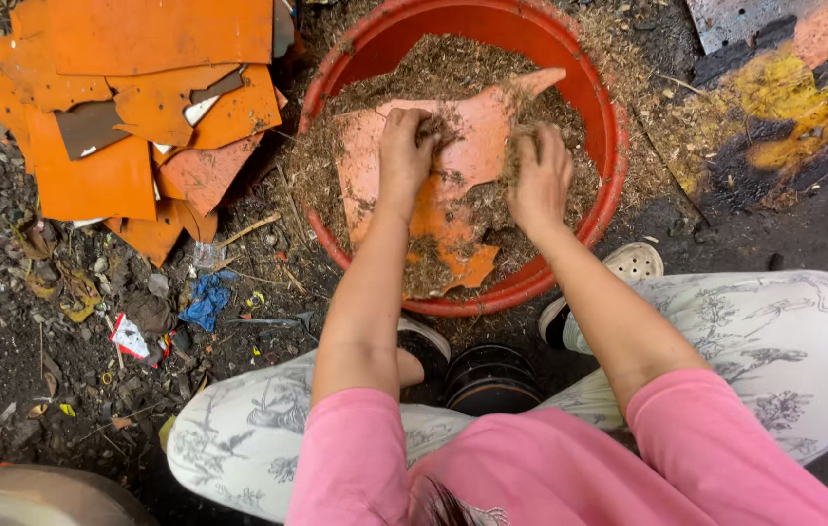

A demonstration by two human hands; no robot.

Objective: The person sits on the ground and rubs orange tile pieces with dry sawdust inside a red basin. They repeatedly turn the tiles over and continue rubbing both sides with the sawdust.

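A: Item one, largest?

B: The ground (63, 370), dark and littered with scraps. Your legs in patterned trousers (784, 341) fold over it.

A: Next?

B: A red tub (601, 107) straight ahead of you, part filled with brown sawdust (453, 63). More sawdust lies spilled round its rim.

A: Then?

B: A stack of orange sheets (131, 88), torn and overlapping, on the ground just to the left of the tub.

A: Inside the tub?

B: One ragged orange piece (477, 136) lying on the sawdust, pale and dusty at the top, brighter at its lower end.

A: And your hands?

B: Your left hand (404, 141) is clenched on the orange piece's upper left part, with sawdust at the fingers. Your right hand (539, 175) is closed round a clump of sawdust, resting on the piece's right edge.

A: Smallest?

B: A blue rag (207, 297) and a small red-and-white wrapper (129, 336), on the ground below the sheets.
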